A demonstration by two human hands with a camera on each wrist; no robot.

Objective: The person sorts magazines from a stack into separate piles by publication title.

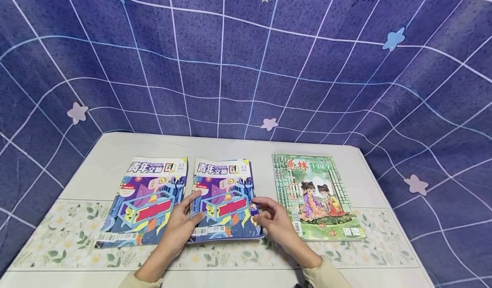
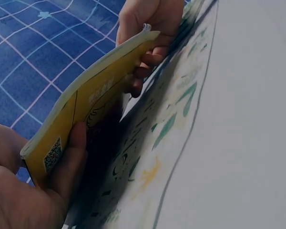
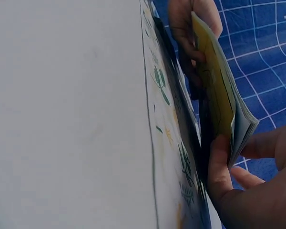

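A purple-and-blue magazine [image 1: 226, 207] with a white title band is held between both hands, raised above the table. My left hand [image 1: 180, 223] grips its left edge, thumb over the front cover. On the opposite edge, my right hand [image 1: 277, 225] pinches the magazine, with fingers under the yellow back cover [image 3: 214, 81]. The left wrist view shows that back cover with a QR code, and pages slightly bowed. A matching magazine [image 1: 142, 205] lies left of the left hand. Right of the right hand is a fanned stack of green magazines [image 1: 323, 198].
The white table [image 1: 230, 147] carries a floral band [image 1: 73, 232] across its front part. Behind and beside it hangs a blue grid-patterned cloth [image 1: 200, 79] with star shapes.
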